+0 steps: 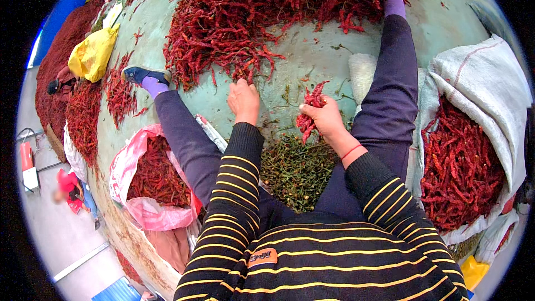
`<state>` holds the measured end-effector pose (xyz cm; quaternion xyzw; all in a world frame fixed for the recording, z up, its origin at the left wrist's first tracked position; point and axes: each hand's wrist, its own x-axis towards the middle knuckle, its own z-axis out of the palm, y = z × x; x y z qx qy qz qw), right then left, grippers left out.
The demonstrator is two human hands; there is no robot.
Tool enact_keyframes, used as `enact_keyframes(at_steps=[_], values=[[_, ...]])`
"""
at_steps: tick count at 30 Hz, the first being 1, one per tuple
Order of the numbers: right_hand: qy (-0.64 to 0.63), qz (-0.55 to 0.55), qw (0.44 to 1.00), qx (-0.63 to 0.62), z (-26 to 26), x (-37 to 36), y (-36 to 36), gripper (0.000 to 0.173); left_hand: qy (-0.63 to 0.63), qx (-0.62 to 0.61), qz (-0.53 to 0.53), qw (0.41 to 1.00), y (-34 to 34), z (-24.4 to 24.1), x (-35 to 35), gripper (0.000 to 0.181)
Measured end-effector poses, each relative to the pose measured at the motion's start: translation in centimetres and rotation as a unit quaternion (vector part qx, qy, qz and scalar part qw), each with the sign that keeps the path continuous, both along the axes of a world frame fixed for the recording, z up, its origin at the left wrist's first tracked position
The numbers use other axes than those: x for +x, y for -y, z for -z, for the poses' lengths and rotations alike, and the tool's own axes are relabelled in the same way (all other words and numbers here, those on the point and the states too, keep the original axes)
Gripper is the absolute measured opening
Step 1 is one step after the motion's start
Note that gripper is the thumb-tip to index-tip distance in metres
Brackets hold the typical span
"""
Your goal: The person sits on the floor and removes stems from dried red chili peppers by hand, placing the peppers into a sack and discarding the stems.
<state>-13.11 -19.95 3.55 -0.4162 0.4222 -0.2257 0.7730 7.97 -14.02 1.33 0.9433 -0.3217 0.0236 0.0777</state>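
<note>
My right hand [328, 119] is closed around a small bunch of dried red chilli peppers [307, 122], with the thumb across them. Wrinkled pods stick out above and below the fingers. At the near edge of a large heap of dried red chillies [221, 42], my left hand [244, 101] touches the pods with its fingers bent. Its fingertips are hidden, so a grip on a pod cannot be made out. Below both hands, between my legs, lies a pile of green-brown chilli stems [296, 171]. Loose stems are scattered on the pale green sheet [309, 52].
A pink-edged woven sack [142, 213] of chillies stands by my left leg, a white woven sack [480, 67] of chillies by my right. A yellow bag [94, 54] sits at the upper left. A person in red [71, 188] is farther off on the grey floor.
</note>
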Motion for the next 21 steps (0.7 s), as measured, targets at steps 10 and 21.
enact_keyframes(at_steps=[10,21], values=[[0.083,-0.080,0.993,0.033,-0.6,-0.2,-0.3,0.014,-0.674,-0.355,-0.136,0.633,-4.5,-4.9,-4.6,0.012],[0.062,-0.262,0.962,-0.037,-0.5,-0.5,-0.8,0.008,-0.536,-0.392,-0.074,0.744,-5.8,-5.9,-10.9,0.007]])
